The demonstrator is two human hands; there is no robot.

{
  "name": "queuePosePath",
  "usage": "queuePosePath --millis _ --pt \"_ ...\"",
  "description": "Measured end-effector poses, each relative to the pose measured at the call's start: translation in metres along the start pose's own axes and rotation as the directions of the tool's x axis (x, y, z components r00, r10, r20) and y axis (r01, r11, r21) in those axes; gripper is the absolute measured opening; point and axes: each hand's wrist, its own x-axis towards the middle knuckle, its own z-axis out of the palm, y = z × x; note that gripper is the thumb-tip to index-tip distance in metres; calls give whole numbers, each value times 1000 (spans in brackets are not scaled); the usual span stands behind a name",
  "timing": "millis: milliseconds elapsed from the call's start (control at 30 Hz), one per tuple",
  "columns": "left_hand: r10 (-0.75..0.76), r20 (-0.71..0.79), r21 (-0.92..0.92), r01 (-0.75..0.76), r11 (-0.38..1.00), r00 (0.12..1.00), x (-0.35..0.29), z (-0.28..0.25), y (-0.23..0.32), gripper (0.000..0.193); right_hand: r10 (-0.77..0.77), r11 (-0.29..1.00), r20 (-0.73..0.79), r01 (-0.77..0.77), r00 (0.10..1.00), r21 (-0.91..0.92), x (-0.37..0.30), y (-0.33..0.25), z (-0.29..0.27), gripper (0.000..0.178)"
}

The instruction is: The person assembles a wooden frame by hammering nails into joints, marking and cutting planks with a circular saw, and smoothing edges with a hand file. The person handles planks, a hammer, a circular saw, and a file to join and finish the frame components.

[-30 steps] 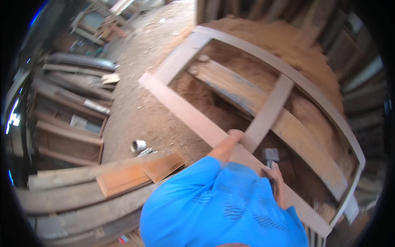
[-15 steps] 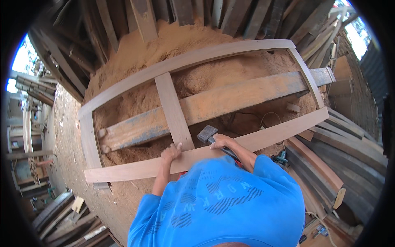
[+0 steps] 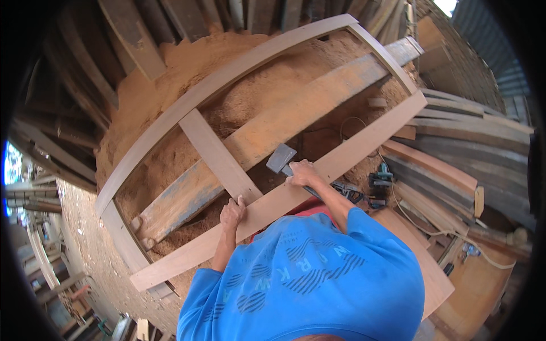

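Observation:
A large wooden frame (image 3: 347, 141) with a curved far rail lies before me, its crosspiece (image 3: 211, 149) joining the far and near rails. My left hand (image 3: 232, 213) grips the near rail beside the foot of the crosspiece, fingers curled over the edge and thumb up. In my right hand (image 3: 303, 173) is a hammer with a blocky grey head (image 3: 281, 158), gripped by its handle close to the head. That head hangs just beyond the near rail, right of the crosspiece. My forearm partly hides the handle.
A long worn beam (image 3: 296, 122) runs under the frame, over heaped sawdust (image 3: 199, 65). Planks (image 3: 133, 40) lean along the far side, and stacked boards (image 3: 449, 145) lie at the right. A dark teal power tool (image 3: 380, 181) with a cord sits right of my right arm.
My view has turned, so the frame now slants more steeply up to the right. My left hand stays by the crosspiece's foot; the hammer remains in my right hand, its head farther up the picture.

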Motion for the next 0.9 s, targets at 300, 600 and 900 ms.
queuePosePath --millis 300,600,900 --pt "45 63 13 -46 999 997 11 13 -2 67 240 807 -255 -46 937 589 -136 95 18 48" --pt "-168 -19 126 169 978 986 7 11 10 60 728 432 -181 -238 661 870 -196 242 63 22" --pt "-461 -484 75 560 825 744 3 39 56 65 693 347 -102 -207 713 915 -224 350 60 24"
